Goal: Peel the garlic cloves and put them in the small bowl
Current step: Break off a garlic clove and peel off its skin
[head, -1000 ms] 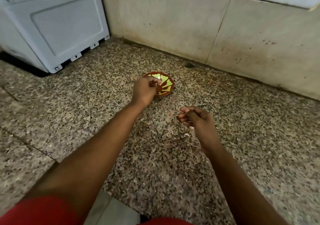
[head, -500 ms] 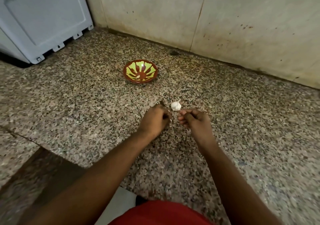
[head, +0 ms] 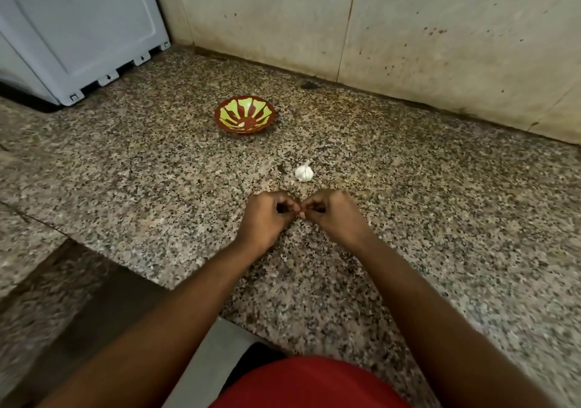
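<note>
A small red bowl with a yellow-green pattern [head: 234,109] sits on the speckled granite counter, with one pale peeled clove [head: 242,124] inside it. A white garlic bulb [head: 304,172] lies on the counter nearer to me. Just in front of the bulb my left hand [head: 267,217] and my right hand [head: 334,214] meet fingertip to fingertip, fingers curled. Together they pinch a small garlic clove [head: 301,215], mostly hidden between the fingers.
A grey appliance [head: 78,30] stands at the back left. A stained tiled wall [head: 408,30] runs along the back of the counter [head: 440,219]. The counter's front edge and a step down lie at the lower left.
My left hand left the bowl, where a peeled clove now lies, and came back in front of the bulb. Both hands have closed together on a clove.
</note>
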